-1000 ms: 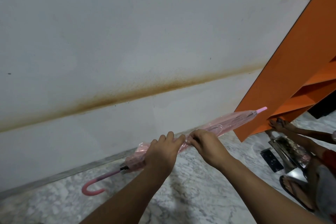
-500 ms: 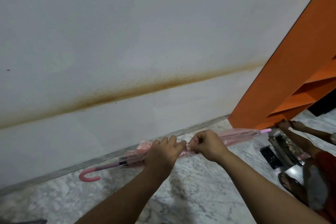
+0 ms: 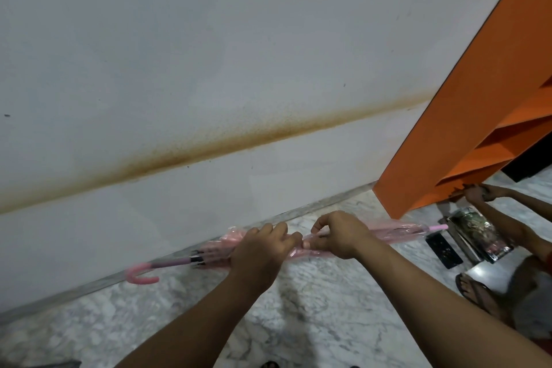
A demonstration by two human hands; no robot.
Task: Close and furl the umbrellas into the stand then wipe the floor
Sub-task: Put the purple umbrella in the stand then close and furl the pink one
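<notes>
A closed, pink, translucent plastic umbrella with a hooked handle (image 3: pixel 397 229) is held level above the marble floor (image 3: pixel 313 293), gripped mid-canopy by the left hand (image 3: pixel 261 251) and pinched by the right hand (image 3: pixel 337 234).

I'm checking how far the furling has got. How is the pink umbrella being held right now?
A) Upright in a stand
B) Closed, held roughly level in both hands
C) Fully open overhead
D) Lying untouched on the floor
B: the pink umbrella is closed, with the left hand gripping its canopy and the right hand pinching the canopy beside it.
</notes>
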